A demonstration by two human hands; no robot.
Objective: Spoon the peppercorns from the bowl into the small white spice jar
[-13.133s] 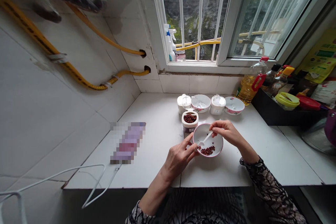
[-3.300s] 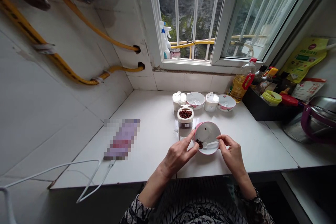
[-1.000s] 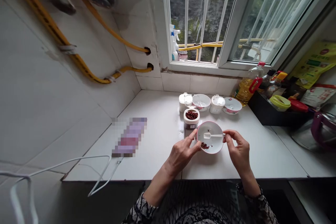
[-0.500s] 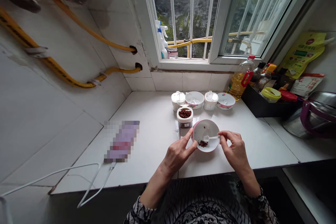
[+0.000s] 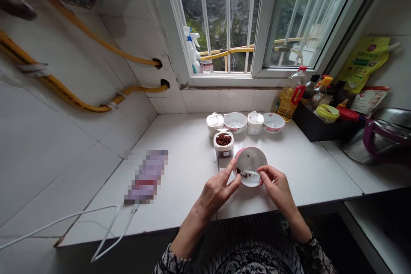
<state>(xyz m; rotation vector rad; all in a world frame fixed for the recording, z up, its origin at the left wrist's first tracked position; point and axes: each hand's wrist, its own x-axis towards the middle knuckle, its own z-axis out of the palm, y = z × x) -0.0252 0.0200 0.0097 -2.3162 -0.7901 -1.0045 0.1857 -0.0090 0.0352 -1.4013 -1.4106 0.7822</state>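
Observation:
A white bowl (image 5: pixel 253 156) with a pink patterned outside is tilted to the left on the counter. My left hand (image 5: pixel 218 186) grips its left rim between thumb and fingers. My right hand (image 5: pixel 278 184) pinches the handle of a small white spoon (image 5: pixel 252 172), whose head is low inside the bowl among dark reddish flakes (image 5: pixel 245 175). Some of the flakes are hidden behind the spoon and my left thumb. Just behind the bowl stands an open jar (image 5: pixel 224 144) filled with the same kind of dark red flakes.
Along the back are two white containers (image 5: pixel 255 123) and two more bowls (image 5: pixel 273 123). An oil bottle (image 5: pixel 290 96) and a black box (image 5: pixel 310 124) of bottles stand at right, beside a steel pot (image 5: pixel 359 141). A blurred-out flat object (image 5: pixel 147 175) with a white cable lies left.
My right hand has moved left, pushing the spoon further toward the bowl's left side. The flakes are more spread out, and the bowl leans more. The whole view has shifted slightly.

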